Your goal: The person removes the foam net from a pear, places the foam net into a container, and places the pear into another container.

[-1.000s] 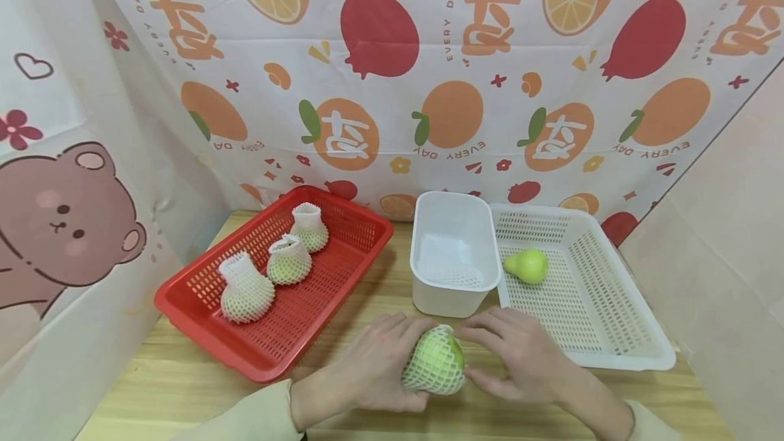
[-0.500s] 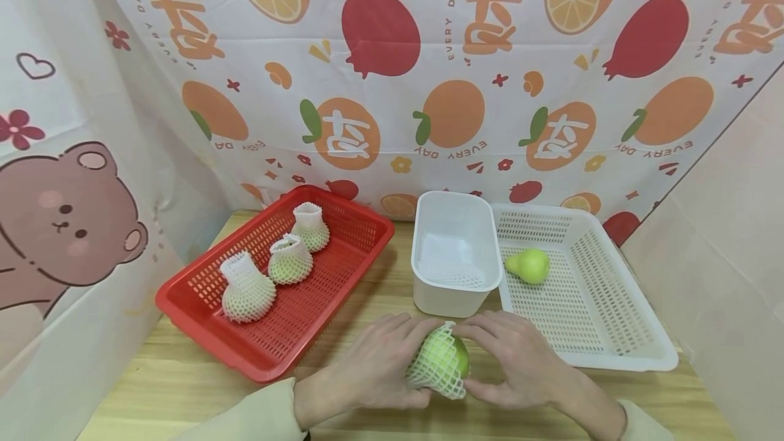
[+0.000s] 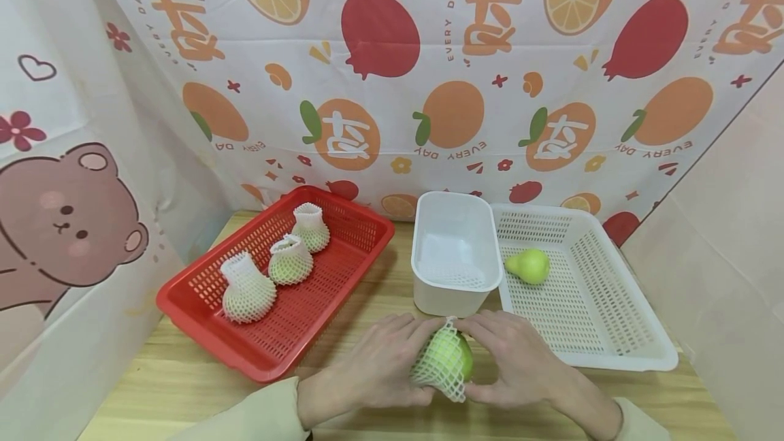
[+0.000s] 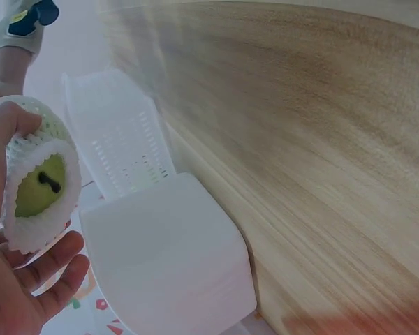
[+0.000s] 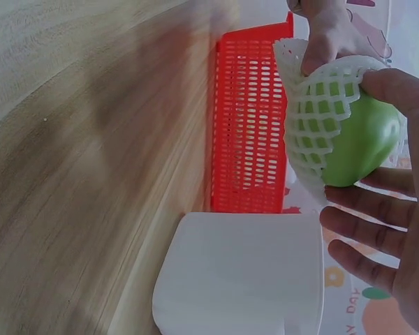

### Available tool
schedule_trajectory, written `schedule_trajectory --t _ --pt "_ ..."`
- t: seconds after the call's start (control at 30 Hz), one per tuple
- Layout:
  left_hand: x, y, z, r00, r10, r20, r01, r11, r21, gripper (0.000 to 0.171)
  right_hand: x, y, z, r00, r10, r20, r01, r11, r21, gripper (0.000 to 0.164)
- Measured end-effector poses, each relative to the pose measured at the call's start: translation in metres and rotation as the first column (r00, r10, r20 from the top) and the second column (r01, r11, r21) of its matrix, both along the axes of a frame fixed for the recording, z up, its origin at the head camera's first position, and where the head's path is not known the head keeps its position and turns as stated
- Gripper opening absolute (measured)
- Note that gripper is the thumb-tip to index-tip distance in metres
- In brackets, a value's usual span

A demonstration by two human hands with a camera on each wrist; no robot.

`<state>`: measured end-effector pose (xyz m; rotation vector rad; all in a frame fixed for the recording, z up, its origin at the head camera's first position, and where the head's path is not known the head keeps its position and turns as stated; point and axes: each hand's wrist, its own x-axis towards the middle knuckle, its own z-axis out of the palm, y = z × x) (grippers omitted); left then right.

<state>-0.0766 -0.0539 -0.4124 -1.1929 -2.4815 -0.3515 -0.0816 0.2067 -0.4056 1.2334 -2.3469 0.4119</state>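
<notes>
A green pear (image 3: pixel 467 361) sits partly inside a white foam net sleeve (image 3: pixel 437 361), low in the middle of the head view. My left hand (image 3: pixel 382 365) grips it from the left through the net. From the right, my right hand (image 3: pixel 517 361) pinches the net's edge, its thumb low and its fingers at the top corner. The pear's stem end (image 4: pixel 43 187) shows through the net opening in the left wrist view. In the right wrist view, the pear's smooth bare side (image 5: pixel 369 139) bulges out past the mesh, close to the right thumb and fingertips.
A red basket (image 3: pixel 343 312) at left bears several net-wrapped pears (image 3: pixel 248 291). Behind the hands stands a deep white bin (image 3: pixel 456 298). To its right, a low white basket (image 3: pixel 612 359) has one bare pear (image 3: pixel 531 266) in it. A printed curtain (image 3: pixel 392 114) hangs behind.
The net's edge has stretched up and down and farther right over the pear. Both hands have shifted slightly, and the pear with them a little to the right. The baskets have not moved.
</notes>
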Motion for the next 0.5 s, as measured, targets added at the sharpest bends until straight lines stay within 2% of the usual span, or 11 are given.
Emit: schedule_trajectory --t 0.23,0.5 --pt "-0.0003 0.0023 0.0008 1.000 -0.005 -0.004 0.005 1.000 -0.010 0.096 0.0004 -0.0019 0.0000 0.996 -0.068 0.049 0.066 0.997 0.041 0.087" --pt "-0.0010 0.0032 -0.0009 0.999 -0.024 -0.029 0.024 0.999 -0.022 0.096 0.0005 -0.0008 0.0001 0.994 -0.076 0.079 0.074 0.997 0.022 0.087"
